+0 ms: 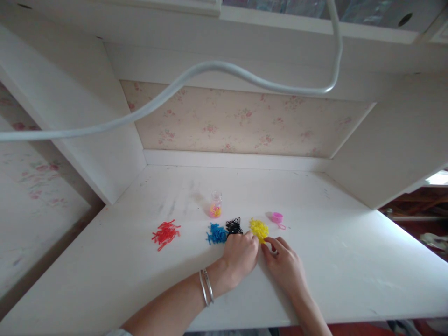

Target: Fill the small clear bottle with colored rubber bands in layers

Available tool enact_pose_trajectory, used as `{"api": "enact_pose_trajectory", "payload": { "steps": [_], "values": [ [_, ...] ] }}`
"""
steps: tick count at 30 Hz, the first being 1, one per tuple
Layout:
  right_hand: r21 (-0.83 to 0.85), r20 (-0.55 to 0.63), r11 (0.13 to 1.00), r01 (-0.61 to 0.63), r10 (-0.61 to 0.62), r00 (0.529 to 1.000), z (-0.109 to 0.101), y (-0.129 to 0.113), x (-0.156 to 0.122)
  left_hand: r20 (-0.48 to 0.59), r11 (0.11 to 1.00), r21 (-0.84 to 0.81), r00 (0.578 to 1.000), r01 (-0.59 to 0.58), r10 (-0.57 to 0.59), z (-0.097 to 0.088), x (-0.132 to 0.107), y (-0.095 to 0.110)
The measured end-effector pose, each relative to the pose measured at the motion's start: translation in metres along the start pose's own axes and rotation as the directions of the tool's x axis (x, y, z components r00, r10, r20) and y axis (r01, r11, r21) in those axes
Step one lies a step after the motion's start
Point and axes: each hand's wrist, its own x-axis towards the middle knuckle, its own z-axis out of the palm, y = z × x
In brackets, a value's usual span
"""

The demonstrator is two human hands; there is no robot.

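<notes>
In the head view, both hands were right in at the yellow pile [259, 226]! The left hand [241, 254], silver bangles [206, 287] at its wrist, was curled tight, its fingertips hidden; what it gripped, if anything, couldn't be told. The right hand [283, 263] brought thumb and forefinger to the pile's near edge, too small to tell whether they pinched a piece.

And the score? Sorting by colour looked done: red pile [166, 234] well off left, blue pile [216, 233] just beside the black pile [234, 226]. The clear bottle [216, 205] stood behind with pink and yellow bits low inside; the pink cap [277, 217] lay apart. All four piles seemed left to be used.

Underneath, a white desktop [350, 270], smudged in places; behind, floral wallpaper [227, 121] between white panels, a white cable [219, 66] sweeping across the top.
</notes>
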Motion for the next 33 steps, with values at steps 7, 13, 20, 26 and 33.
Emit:
{"api": "enact_pose_trajectory", "payload": {
  "steps": [7,13,20,26,33],
  "values": [
    [0.025,0.019,0.999,0.028,-0.028,0.999,0.001,0.002,0.001,-0.008,1.0,0.007,1.0,-0.022,0.022,0.003,0.0,0.001],
    [0.036,0.024,0.998,0.049,-0.05,0.998,0.001,0.002,0.001,-0.007,1.0,0.024,1.0,-0.016,0.016,0.002,0.003,0.003],
    [0.032,0.026,0.997,0.069,-0.07,0.997,0.0,0.001,0.001,0.003,0.999,0.035,1.0,-0.004,0.004,0.0,0.003,0.005],
    [0.103,0.012,0.993,0.049,-0.051,0.999,-0.001,0.0,0.001,0.029,0.998,0.055,1.0,0.01,-0.012,0.001,0.007,0.007],
    [0.125,-0.018,0.992,0.019,-0.017,1.0,-0.001,0.003,0.002,0.036,0.998,0.067,0.999,-0.003,0.0,-0.003,0.01,0.011]
  ]
}}
